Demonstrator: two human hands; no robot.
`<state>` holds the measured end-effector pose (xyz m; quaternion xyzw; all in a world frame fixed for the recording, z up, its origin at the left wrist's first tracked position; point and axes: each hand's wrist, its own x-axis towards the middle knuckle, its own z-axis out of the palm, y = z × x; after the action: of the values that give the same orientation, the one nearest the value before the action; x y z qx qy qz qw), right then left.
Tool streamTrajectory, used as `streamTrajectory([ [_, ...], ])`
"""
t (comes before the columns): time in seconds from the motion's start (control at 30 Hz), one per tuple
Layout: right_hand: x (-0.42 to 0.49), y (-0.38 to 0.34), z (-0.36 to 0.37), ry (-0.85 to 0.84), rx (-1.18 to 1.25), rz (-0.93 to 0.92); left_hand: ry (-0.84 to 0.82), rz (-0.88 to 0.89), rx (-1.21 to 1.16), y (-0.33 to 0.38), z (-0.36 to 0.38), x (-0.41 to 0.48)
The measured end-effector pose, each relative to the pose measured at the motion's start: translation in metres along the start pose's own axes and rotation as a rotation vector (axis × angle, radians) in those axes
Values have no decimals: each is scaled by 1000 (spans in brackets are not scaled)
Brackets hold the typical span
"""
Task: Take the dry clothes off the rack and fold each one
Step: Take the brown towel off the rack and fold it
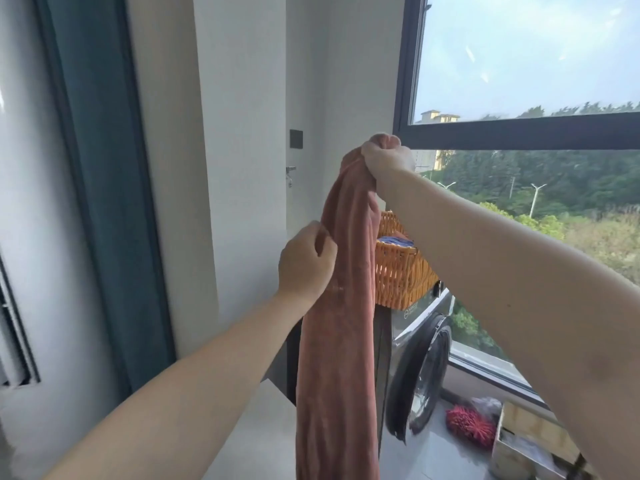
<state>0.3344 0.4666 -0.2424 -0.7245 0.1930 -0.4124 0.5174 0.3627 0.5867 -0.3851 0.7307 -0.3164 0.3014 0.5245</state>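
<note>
A long pink-brown cloth (337, 358) hangs straight down in front of me, bunched into a narrow column. My right hand (384, 164) grips its top end, held up at window height. My left hand (306, 261) is lower, on the cloth's left edge, with its fingers curled against the fabric about a third of the way down. The cloth's bottom runs out of the frame. No drying rack shows in this view.
An orange wicker basket (401, 275) holding blue and red fabric stands on a grey washing machine (420, 368) behind the cloth. A red mop head (469, 426) and a box (530, 441) lie on the floor at right. A window (526, 133) fills the right, and a blue curtain (100, 168) hangs at left.
</note>
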Motion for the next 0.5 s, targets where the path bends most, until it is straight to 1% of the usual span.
streamTrajectory([
  [0.07,-4,-11,5,23,145,87,-31,19,-40,5,-1,-7],
  [0.1,-7,-17,7,33,199,109,-98,-9,-107,8,-3,-10],
  [0.13,-8,-23,10,40,247,124,-251,-64,-210,12,-4,-14],
  [0.17,-12,-30,11,49,287,131,-484,-148,-324,17,-5,-17],
  [0.23,-17,-42,15,58,353,145,-1047,-360,-430,22,-4,-24],
  [0.27,-18,-46,17,61,390,150,-1246,-460,-466,18,-1,-26],
  [0.3,-21,-50,18,59,416,166,-1348,-565,-537,9,4,-28],
  [0.33,-25,-54,20,59,457,169,-1359,-682,-646,0,8,-29],
  [0.37,-26,-56,21,62,489,170,-1290,-791,-782,-9,10,-31],
  [0.43,-27,-61,23,85,478,146,-1051,-966,-1149,-23,13,-35],
  [0.47,-28,-63,23,100,478,133,-908,-1027,-1343,-27,14,-36],
  [0.5,-27,-65,22,109,497,121,-770,-1059,-1487,-27,14,-36],
])
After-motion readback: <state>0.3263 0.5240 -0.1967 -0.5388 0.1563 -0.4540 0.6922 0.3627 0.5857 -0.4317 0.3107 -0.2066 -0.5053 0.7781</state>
